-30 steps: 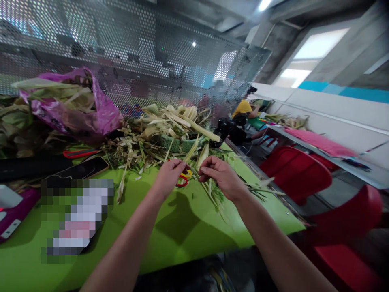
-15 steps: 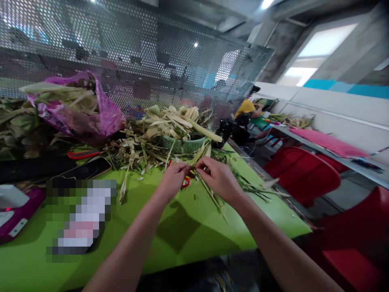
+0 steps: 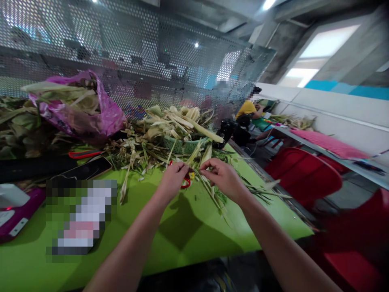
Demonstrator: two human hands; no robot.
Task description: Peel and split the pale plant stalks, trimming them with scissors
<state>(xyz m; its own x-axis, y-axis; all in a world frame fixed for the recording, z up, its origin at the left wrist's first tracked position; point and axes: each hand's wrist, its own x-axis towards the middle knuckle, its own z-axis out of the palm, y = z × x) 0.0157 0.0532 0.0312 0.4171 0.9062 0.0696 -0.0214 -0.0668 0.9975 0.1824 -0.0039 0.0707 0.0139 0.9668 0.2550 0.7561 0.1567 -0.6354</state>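
My left hand [image 3: 174,176] pinches the lower end of a pale green corn husk strip [image 3: 195,153], which points up and away from the fingers. Just to its right, my right hand [image 3: 224,178] has thumb and fingertips pressed together; whatever may be between them is too small to make out. A small gap separates the two hands. Partly hidden behind the left hand lie red-handled scissors [image 3: 186,184]. Loose husk strips [image 3: 212,194] spread on the table beneath the right hand. Beyond both hands, a green basket [image 3: 186,147] holds a heap of dried husks [image 3: 179,119].
A purple plastic bag [image 3: 107,111] full of husks stands at the back left. Nearer are a phone [image 3: 91,168], a red-edged tool [image 3: 85,154] and a purple power strip [image 3: 28,215]. Red chairs [image 3: 300,172] and a seated person in yellow [image 3: 246,108] are at right.
My right hand has moved slightly right, away from the left, opening a gap between them. The husk strip now stands out more clearly from my left fingers.
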